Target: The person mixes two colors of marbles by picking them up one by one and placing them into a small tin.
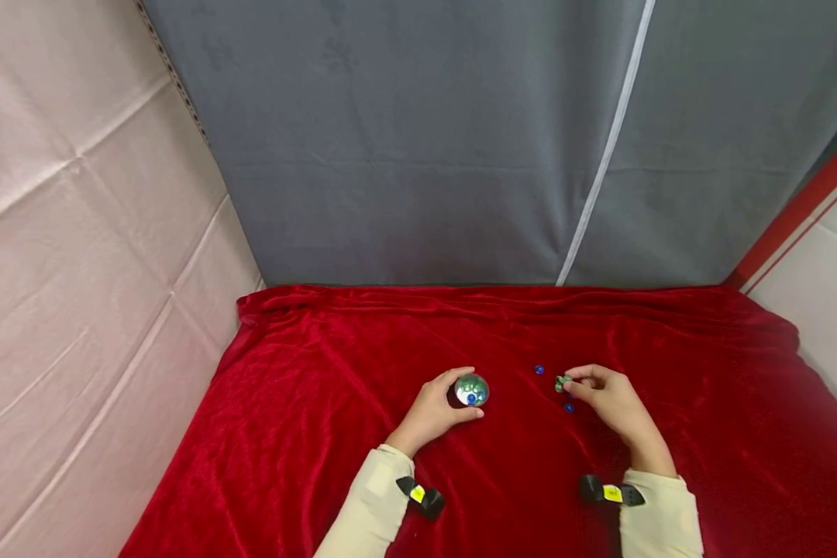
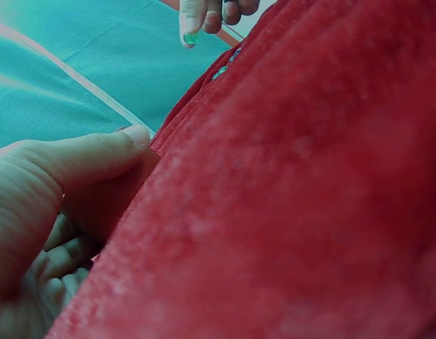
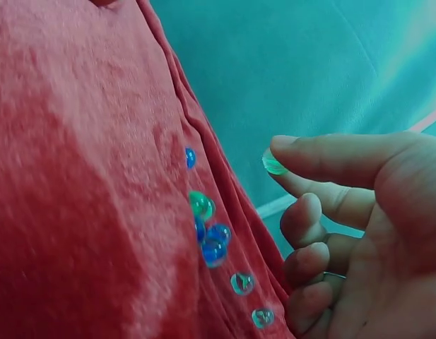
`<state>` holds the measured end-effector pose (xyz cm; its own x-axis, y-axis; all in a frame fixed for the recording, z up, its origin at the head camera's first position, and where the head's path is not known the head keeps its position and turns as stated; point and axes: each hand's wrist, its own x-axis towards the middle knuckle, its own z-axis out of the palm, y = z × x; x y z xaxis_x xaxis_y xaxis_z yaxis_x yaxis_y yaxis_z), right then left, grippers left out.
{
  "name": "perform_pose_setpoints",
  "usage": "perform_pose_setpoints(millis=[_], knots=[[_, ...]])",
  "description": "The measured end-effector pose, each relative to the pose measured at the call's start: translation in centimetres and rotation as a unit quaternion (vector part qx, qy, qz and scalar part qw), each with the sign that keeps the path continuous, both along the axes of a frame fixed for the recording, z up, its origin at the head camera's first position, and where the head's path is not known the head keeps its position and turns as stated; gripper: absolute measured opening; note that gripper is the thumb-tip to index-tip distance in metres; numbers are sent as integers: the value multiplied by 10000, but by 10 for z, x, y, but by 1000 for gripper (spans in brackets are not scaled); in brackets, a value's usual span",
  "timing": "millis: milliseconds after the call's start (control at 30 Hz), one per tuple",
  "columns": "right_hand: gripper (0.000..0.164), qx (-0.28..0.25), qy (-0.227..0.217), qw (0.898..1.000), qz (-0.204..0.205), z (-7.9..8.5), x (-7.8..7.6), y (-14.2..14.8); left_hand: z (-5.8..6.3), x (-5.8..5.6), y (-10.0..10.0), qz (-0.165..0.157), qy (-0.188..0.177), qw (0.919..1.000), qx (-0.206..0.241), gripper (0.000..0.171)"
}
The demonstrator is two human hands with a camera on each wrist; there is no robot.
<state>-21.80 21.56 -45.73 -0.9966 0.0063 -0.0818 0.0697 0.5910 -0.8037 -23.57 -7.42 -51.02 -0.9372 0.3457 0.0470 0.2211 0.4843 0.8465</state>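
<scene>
While only head view shows bowl (image 1: 463, 394), left hand (image 1: 434, 407) curled round it, right hand (image 1: 610, 397) pinching marble (image 3: 273, 163)

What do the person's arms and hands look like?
Left hand and right hand are bare, no gloves. Left sleeve and right sleeve are long, cream. Left wrist unit and right wrist unit are black, each with a yellow patch; markings too small to read.

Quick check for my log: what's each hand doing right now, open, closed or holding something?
Left hand: curled round the small bowl.
Right hand: closed, pinching a green marble between thumb and finger.
</scene>
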Motion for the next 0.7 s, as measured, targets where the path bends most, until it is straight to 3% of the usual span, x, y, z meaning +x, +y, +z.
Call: perform_pose_setpoints(millis=[433, 700], knots=[[28, -192, 193, 9995, 128, 4, -1, -32, 2, 1, 3, -69, 36, 10000, 20, 68], [18, -165, 383, 9987, 300, 2, -2, -58, 3, 1, 3, -69, 13, 10000, -13, 67]])
